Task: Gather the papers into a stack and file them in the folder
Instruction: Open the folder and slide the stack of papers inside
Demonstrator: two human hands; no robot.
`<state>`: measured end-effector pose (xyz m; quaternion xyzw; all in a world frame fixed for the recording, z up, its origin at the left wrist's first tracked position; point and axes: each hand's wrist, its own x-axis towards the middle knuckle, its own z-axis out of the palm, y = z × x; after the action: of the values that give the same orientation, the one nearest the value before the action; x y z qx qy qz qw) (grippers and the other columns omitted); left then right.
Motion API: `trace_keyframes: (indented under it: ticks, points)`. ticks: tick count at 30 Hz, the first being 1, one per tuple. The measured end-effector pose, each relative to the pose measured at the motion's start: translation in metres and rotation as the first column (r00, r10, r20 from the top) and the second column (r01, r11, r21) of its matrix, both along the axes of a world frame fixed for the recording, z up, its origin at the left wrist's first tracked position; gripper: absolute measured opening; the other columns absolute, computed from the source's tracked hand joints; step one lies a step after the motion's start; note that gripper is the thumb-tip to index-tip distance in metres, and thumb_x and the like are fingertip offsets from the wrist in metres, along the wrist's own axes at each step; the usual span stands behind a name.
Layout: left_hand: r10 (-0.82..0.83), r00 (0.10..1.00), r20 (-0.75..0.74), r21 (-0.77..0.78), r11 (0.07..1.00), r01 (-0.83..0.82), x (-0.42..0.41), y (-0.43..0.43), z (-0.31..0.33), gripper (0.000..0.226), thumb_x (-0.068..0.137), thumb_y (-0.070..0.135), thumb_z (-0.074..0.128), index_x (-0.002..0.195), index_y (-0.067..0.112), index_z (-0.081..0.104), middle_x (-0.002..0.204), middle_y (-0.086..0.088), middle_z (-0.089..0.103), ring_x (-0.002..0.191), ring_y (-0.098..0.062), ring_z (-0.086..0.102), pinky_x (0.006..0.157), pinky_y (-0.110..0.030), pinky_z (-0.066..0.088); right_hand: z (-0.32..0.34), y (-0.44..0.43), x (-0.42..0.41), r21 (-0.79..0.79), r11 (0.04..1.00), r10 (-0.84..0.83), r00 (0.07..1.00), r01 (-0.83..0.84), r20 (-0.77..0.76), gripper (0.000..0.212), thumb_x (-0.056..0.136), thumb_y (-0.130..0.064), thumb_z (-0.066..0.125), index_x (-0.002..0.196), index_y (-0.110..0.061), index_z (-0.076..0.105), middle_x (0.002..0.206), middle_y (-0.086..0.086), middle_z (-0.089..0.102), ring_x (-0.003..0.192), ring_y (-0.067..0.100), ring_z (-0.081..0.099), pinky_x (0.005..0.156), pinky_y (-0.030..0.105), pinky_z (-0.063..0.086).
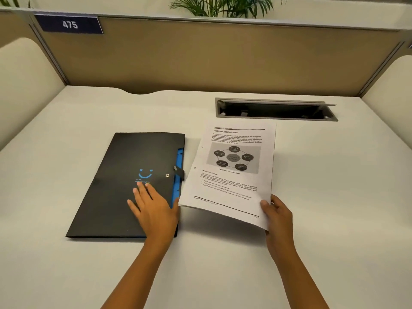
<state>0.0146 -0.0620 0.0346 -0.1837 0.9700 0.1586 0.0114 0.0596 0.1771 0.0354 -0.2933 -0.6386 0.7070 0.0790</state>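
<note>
Near the desk's [323, 197] middle, stacked papers [231, 172] are pinched at a near corner by the right hand [277, 214], seemingly for filing; the closed folder [124, 175] alongside is steadied under the spread left hand [153, 208].

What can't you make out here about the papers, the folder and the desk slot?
Head view only:
- papers: sheet count hidden under the top page; body text too small to read.
- folder: contents hidden by its closed cover; the left hand covers part of it.
- cable slot: interior too dark.
- right hand: fingers hidden behind the papers.
</note>
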Motion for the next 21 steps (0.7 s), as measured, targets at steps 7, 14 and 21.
trace_keyframes:
  ticks: [7,14,21]
  points:
    - [-0.030,0.991,0.133,-0.072,0.997,0.040,-0.009,0.002,0.015,0.061,0.101,0.029,0.027,0.147,-0.006,0.008,0.157,-0.024,0.012,0.144,-0.042,0.011,0.117,-0.051,0.015,0.003,-0.002,0.000,0.062,0.998,0.002,1.000,-0.002,-0.002,0.023,0.093,-0.010,0.052,0.102,-0.026,0.066,0.108,0.004,0.072,0.100,0.029,0.067,0.096,0.055,0.050]
    - [-0.107,0.991,0.078,-0.116,0.986,0.116,-0.012,-0.015,0.061,0.036,0.097,0.004,0.040,0.133,-0.002,0.040,0.135,-0.023,0.047,0.122,-0.036,0.051,0.100,-0.042,0.046,0.016,-0.012,-0.002,0.189,0.982,-0.011,0.999,0.017,-0.031,0.025,0.094,-0.015,0.051,0.089,-0.035,0.064,0.094,-0.014,0.070,0.091,0.020,0.068,0.087,0.045,0.056]
    - [0.035,0.990,-0.139,0.341,0.940,0.015,-0.008,-0.037,0.097,0.046,0.102,0.021,0.022,0.079,-0.008,0.049,0.070,-0.021,0.048,0.066,-0.030,0.050,0.068,-0.047,0.044,0.034,-0.032,-0.006,0.287,0.957,-0.005,0.988,0.050,-0.155,0.024,0.097,-0.017,0.049,0.119,-0.018,0.060,0.110,-0.002,0.068,0.091,0.016,0.066,0.070,0.019,0.052]
